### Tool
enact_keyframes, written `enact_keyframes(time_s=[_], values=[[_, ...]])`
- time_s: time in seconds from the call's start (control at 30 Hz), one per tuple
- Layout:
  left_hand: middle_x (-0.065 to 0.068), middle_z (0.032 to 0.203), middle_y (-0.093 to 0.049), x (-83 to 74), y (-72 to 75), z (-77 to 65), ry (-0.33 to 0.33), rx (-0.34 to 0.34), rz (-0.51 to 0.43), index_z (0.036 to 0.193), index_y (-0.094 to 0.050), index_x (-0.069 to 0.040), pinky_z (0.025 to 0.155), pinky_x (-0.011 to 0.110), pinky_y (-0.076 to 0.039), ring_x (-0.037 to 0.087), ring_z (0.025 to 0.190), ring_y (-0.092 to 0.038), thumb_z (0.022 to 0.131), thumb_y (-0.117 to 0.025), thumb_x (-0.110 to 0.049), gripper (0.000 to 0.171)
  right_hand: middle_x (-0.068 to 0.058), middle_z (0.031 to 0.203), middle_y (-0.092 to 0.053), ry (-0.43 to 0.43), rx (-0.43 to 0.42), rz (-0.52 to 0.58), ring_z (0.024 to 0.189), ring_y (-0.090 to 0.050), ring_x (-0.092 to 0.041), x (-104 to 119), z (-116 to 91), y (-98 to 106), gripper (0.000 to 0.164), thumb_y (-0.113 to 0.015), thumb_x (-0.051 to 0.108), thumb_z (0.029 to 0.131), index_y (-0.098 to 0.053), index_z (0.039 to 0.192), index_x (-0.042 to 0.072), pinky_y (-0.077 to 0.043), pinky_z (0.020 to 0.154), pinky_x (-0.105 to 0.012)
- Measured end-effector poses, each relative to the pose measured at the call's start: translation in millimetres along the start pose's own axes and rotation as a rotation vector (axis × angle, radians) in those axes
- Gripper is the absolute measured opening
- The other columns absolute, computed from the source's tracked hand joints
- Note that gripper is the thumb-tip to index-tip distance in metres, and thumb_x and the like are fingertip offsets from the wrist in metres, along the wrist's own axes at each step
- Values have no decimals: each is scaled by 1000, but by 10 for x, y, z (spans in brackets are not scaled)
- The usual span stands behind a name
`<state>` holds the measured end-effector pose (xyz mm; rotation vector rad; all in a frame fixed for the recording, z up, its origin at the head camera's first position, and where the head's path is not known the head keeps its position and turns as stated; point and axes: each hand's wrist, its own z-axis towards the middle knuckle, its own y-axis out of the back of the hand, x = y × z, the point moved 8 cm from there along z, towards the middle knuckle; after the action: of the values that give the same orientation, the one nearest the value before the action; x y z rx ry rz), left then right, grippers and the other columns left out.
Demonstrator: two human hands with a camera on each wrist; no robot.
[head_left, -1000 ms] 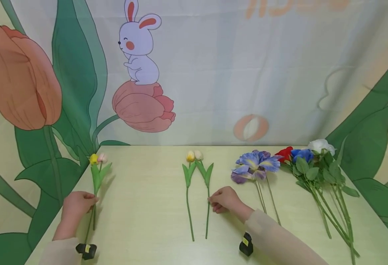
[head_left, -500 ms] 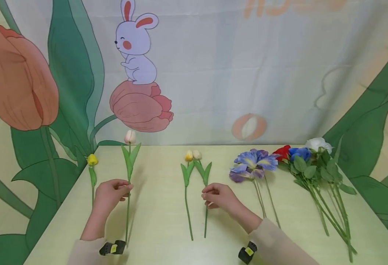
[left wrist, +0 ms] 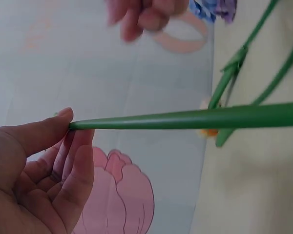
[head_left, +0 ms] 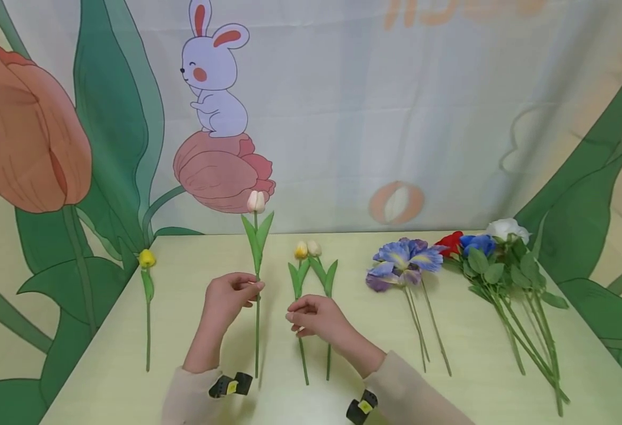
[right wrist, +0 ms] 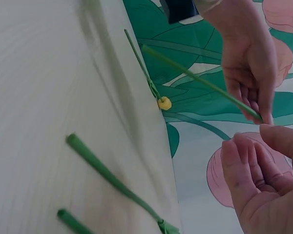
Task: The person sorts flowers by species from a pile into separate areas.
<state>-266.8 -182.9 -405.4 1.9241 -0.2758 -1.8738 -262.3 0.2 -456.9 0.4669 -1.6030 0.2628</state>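
My left hand [head_left: 230, 300] pinches the green stem of a pale pink tulip [head_left: 257, 242] between thumb and fingers, holding it upright above the table. In the left wrist view that stem [left wrist: 195, 118] runs from the fingertips out to the right. To the right, my right hand [head_left: 318, 319] hovers over the stems of two lying tulips, a yellow-orange one [head_left: 301, 251] and a cream one [head_left: 314, 248]. Its fingers are loosely bent with nothing between them, as the right wrist view shows of the hand [right wrist: 268, 180]. The hands are apart.
A yellow tulip [head_left: 147, 258] lies at the table's left edge. Right of the middle lie blue-purple irises [head_left: 403, 260]. Farther right is a bunch of roses with red [head_left: 451, 243], blue [head_left: 477, 243] and white [head_left: 507, 229] blooms. A printed curtain [head_left: 316, 118] hangs behind the table [head_left: 205, 260].
My left hand has lifted the pink tulip from beside the yellow one and carried it right to the middle. The right hand has left the cream tulip's stem, moving left.
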Motion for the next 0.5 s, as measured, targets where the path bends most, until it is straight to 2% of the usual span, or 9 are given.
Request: enact_keyframes(time_s=[0.23,0.33,0.5], values=[[16,88,-74,-160,-242,2,-36,9,-61,102,-72,2,67,28,-60,19,69,-69,89,-71,-14,21,-23,97,-72,74,-42,-64,77,-68,-15,126,72,-103,27,-68,16,93,-66,108,-6,-62,70,-32],[17,88,-74,-197,-298,5,-38,9,-77,103,-72,3,67,29,-60,17,68,-69,89,-72,-13,21,-22,95,-72,94,-60,-79,77,-68,-16,148,80,-102,24,-68,15,92,-67,105,-5,-61,69,-30],[18,89,-74,-228,-345,9,-37,14,-113,103,-72,3,68,29,-61,12,67,-67,89,-72,-13,22,-22,97,-71,109,-79,-72,75,-67,-10,171,76,-76,21,-67,11,92,-66,105,-6,-62,69,-30]])
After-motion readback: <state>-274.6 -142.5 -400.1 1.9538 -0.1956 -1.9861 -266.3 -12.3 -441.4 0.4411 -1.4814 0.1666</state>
